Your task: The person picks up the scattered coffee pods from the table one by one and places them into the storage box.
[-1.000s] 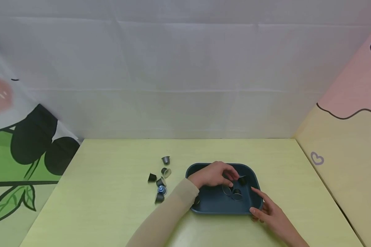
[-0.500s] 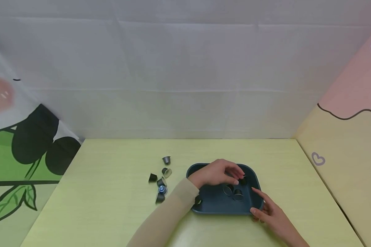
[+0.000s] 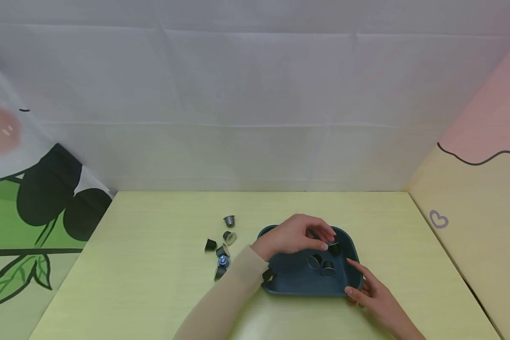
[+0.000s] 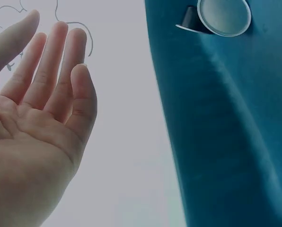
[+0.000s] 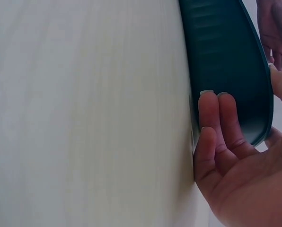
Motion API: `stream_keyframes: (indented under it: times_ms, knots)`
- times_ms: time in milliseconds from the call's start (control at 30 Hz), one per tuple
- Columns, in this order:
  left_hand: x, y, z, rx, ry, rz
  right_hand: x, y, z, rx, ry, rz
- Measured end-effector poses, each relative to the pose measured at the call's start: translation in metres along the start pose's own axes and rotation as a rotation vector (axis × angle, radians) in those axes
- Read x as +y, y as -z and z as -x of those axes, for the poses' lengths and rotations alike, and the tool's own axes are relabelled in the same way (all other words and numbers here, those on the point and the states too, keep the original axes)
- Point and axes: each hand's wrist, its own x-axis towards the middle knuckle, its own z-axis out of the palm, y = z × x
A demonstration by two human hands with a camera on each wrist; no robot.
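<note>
Tray [image 3: 297, 281] under relaxed left hand [image 3: 295, 234], right hand [image 3: 371, 293] curled round its corner, capsules [image 3: 210, 244] alongside.

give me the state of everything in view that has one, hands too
Tray: right way up on the table, capsules inside
Left hand: over the tray, fingers relaxed, holding nothing
Right hand: fingers curled against the tray's near right corner
Blue capsule: narrow end up
Pale-lidded capsule: on its side, lid showing
Gray capsule: can't tell if standing or lying
</note>
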Motion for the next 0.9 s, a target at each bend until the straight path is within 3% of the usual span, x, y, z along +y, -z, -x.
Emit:
stream_keyframes:
  times_ms: [333,900]
  knots:
    - [0.007,0.01,0.017,0.054,-0.01,-0.004,0.001,0.0,0.0,0.008,-0.035,0.0]
    - [-0.004,0.041,0.07,0.219,0.015,-0.04,0.001,0.0,0.001,0.013,-0.007,0.005]
